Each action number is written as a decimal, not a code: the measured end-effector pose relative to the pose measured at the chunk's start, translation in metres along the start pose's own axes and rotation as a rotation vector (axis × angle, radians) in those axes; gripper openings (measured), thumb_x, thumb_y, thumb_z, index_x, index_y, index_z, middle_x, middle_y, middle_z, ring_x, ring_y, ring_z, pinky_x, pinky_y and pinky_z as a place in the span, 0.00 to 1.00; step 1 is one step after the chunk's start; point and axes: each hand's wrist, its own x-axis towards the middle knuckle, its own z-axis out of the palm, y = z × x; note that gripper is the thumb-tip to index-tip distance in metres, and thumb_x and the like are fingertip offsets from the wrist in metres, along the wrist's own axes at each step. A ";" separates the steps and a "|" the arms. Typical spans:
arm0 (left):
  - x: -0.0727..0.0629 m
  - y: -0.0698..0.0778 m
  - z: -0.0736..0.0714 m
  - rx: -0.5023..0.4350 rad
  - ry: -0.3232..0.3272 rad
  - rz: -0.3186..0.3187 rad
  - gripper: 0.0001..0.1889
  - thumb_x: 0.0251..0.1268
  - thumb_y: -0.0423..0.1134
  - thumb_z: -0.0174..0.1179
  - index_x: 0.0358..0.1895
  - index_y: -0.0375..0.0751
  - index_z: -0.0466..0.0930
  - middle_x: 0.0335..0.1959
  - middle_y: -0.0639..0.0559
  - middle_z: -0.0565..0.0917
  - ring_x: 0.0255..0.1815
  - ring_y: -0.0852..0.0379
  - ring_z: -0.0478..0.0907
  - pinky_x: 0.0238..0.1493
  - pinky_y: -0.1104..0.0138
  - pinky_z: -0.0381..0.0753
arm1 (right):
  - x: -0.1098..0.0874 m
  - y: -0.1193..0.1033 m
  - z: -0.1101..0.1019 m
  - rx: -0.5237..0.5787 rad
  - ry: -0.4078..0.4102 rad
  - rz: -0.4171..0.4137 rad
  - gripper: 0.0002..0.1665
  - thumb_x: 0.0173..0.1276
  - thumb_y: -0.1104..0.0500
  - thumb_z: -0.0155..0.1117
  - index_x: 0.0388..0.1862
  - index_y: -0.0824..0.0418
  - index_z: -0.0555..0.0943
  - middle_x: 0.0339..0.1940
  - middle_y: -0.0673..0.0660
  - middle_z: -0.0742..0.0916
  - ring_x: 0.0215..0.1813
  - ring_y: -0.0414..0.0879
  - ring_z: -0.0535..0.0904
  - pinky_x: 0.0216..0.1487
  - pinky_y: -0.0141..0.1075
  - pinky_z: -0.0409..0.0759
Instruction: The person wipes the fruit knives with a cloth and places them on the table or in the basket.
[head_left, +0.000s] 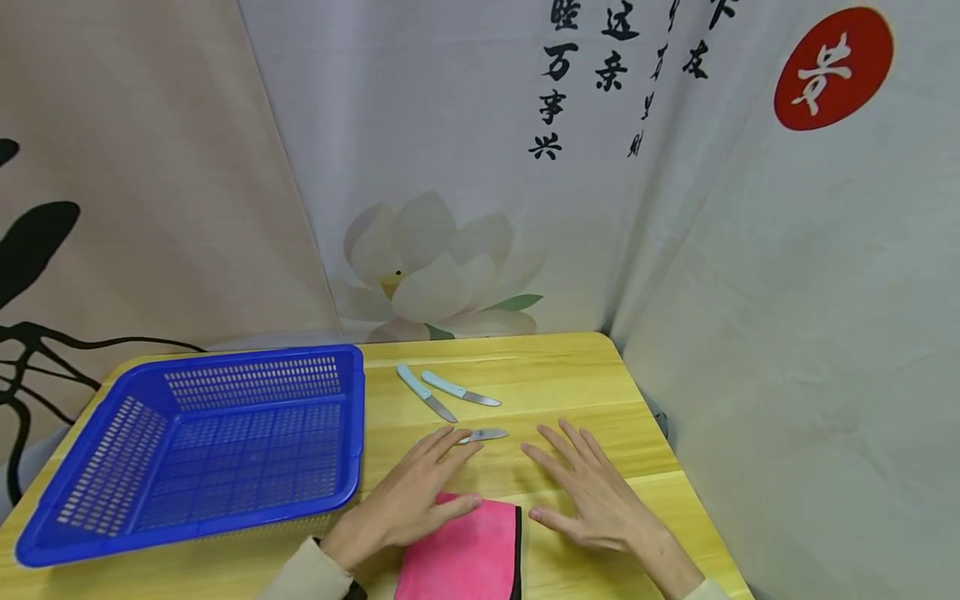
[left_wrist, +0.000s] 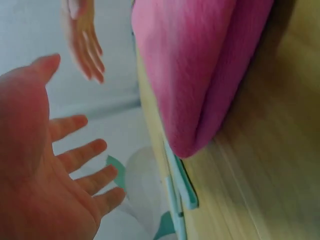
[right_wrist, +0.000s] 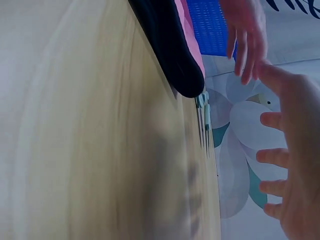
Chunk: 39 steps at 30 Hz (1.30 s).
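Observation:
A folded pink cloth with a black edge lies at the table's front. My left hand hovers over its upper left corner, fingers spread and holding nothing; the left wrist view shows a gap between that palm and the cloth. Right of the cloth, my right hand is raised above the table with fingers apart, also holding nothing. Beyond the hands lie two knives with pale blue handles, one slanting beside the other. The left fingertips partly hide a third knife in the head view.
A blue plastic basket with perforated walls stands on the left of the wooden table. Behind the table hangs a pale curtain with a printed flower and writing. Dark plant-like stems reach in at far left.

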 end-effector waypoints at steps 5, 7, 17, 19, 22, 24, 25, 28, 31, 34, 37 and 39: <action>0.020 -0.013 0.007 -0.016 0.015 -0.045 0.36 0.85 0.59 0.64 0.86 0.46 0.71 0.85 0.37 0.74 0.88 0.29 0.67 0.86 0.32 0.69 | -0.004 -0.005 0.003 -0.002 -0.008 -0.003 0.53 0.75 0.31 0.73 0.93 0.35 0.62 0.93 0.56 0.70 0.92 0.68 0.65 0.89 0.69 0.65; 0.026 -0.017 0.009 -0.016 0.030 -0.057 0.34 0.86 0.56 0.64 0.84 0.41 0.72 0.82 0.35 0.76 0.87 0.28 0.69 0.85 0.32 0.70 | -0.005 -0.008 0.004 -0.004 -0.007 -0.009 0.53 0.75 0.31 0.72 0.93 0.35 0.61 0.93 0.55 0.70 0.92 0.68 0.65 0.89 0.69 0.65; 0.039 -0.030 0.021 0.092 0.096 -0.121 0.27 0.84 0.45 0.68 0.75 0.31 0.80 0.72 0.31 0.85 0.74 0.31 0.81 0.78 0.39 0.81 | -0.010 -0.024 0.006 -0.015 0.016 -0.057 0.55 0.75 0.30 0.72 0.94 0.33 0.59 0.93 0.52 0.70 0.91 0.64 0.67 0.88 0.65 0.66; 0.039 -0.031 0.023 0.112 0.103 -0.133 0.26 0.83 0.43 0.69 0.73 0.30 0.81 0.70 0.31 0.86 0.71 0.31 0.82 0.75 0.39 0.83 | -0.010 -0.026 0.006 -0.019 0.022 -0.067 0.55 0.75 0.29 0.72 0.94 0.33 0.59 0.93 0.51 0.70 0.91 0.64 0.67 0.87 0.64 0.67; 0.039 -0.032 0.027 0.144 0.111 -0.152 0.24 0.82 0.42 0.70 0.71 0.31 0.82 0.67 0.32 0.87 0.68 0.32 0.84 0.70 0.39 0.85 | -0.011 -0.030 0.006 -0.033 0.030 -0.082 0.55 0.74 0.28 0.72 0.94 0.33 0.59 0.93 0.50 0.70 0.91 0.63 0.67 0.86 0.62 0.67; 0.039 -0.033 0.031 0.173 0.124 -0.151 0.22 0.81 0.40 0.71 0.69 0.32 0.83 0.65 0.33 0.88 0.66 0.32 0.84 0.67 0.40 0.86 | -0.010 -0.032 0.006 -0.047 0.034 -0.095 0.55 0.74 0.28 0.72 0.93 0.33 0.60 0.92 0.51 0.71 0.91 0.63 0.68 0.86 0.60 0.65; 0.039 -0.034 0.033 0.192 0.136 -0.144 0.21 0.80 0.39 0.71 0.68 0.32 0.84 0.64 0.35 0.88 0.64 0.33 0.85 0.66 0.40 0.87 | -0.010 -0.033 0.005 -0.053 0.036 -0.100 0.55 0.73 0.28 0.72 0.93 0.34 0.61 0.92 0.51 0.71 0.91 0.63 0.68 0.87 0.59 0.64; 0.039 -0.037 0.038 0.266 0.182 -0.117 0.18 0.77 0.38 0.74 0.63 0.34 0.86 0.59 0.38 0.90 0.58 0.37 0.86 0.58 0.45 0.89 | -0.010 -0.035 0.004 -0.054 0.024 -0.109 0.55 0.73 0.28 0.73 0.93 0.35 0.63 0.92 0.51 0.72 0.91 0.63 0.68 0.89 0.55 0.57; 0.040 -0.038 0.043 0.334 0.237 -0.087 0.17 0.72 0.36 0.78 0.58 0.35 0.87 0.51 0.41 0.89 0.50 0.41 0.86 0.49 0.49 0.89 | -0.010 -0.035 0.005 -0.059 0.031 -0.127 0.54 0.72 0.28 0.74 0.92 0.38 0.66 0.91 0.52 0.72 0.91 0.63 0.68 0.89 0.51 0.50; 0.040 -0.040 0.047 0.369 0.310 -0.043 0.17 0.64 0.34 0.83 0.51 0.36 0.87 0.44 0.43 0.87 0.42 0.44 0.84 0.41 0.52 0.87 | -0.011 -0.037 0.006 -0.084 0.047 -0.145 0.54 0.72 0.28 0.74 0.91 0.38 0.67 0.91 0.51 0.72 0.90 0.63 0.69 0.90 0.49 0.48; 0.040 -0.045 0.053 0.386 0.385 0.016 0.14 0.61 0.30 0.82 0.45 0.36 0.86 0.39 0.44 0.85 0.36 0.46 0.81 0.36 0.53 0.84 | -0.011 -0.038 0.008 -0.095 0.050 -0.153 0.53 0.73 0.27 0.73 0.91 0.38 0.66 0.91 0.51 0.72 0.90 0.62 0.69 0.89 0.50 0.50; 0.040 -0.046 0.054 0.393 0.400 0.032 0.12 0.60 0.25 0.79 0.42 0.36 0.86 0.38 0.43 0.83 0.34 0.47 0.79 0.33 0.54 0.82 | -0.011 -0.039 0.008 -0.096 0.042 -0.156 0.53 0.74 0.27 0.72 0.91 0.37 0.66 0.91 0.50 0.72 0.90 0.61 0.69 0.88 0.51 0.52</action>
